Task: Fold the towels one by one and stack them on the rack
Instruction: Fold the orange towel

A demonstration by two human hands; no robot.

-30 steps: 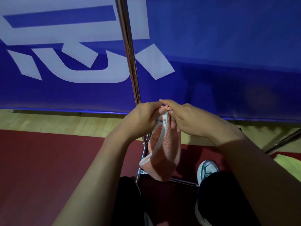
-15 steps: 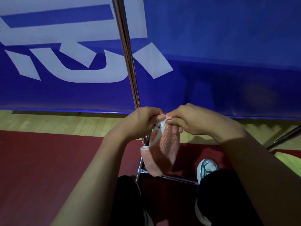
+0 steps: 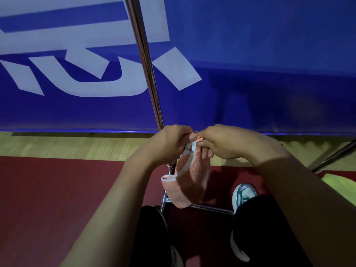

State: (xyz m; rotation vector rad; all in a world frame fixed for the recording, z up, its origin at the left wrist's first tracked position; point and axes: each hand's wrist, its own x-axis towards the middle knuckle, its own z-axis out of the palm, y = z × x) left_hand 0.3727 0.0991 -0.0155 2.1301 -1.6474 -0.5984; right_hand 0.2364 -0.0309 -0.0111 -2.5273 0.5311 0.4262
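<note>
A small orange towel with a white border is held up in the air just in front of the upright metal pole of the rack. Its top edge is pinched between both hands: the left hand is curled around the bunched edge on the pole's side, and the right hand is curled around the same edge just beside it, so that the fingertips of the two hands nearly meet. The rest of the towel hangs below the hands, doubled over loosely, with one white hem looping out toward the pole's foot. No flat, finished fold can be seen.

It is judged that this towel is only part-way folded: the corners appear to have been brought together, but the cloth has not been squared up or laid down. Nothing folded is seen resting on the lower bars at the pole's base. A yellow-green cloth lies well to the right of the pole, at the picture's edge; whether it is a waiting towel or a stacked one cannot be told. Most of the task is therefore taken to remain: finishing this fold, placing it on the rack, and handling any further towels.
</note>
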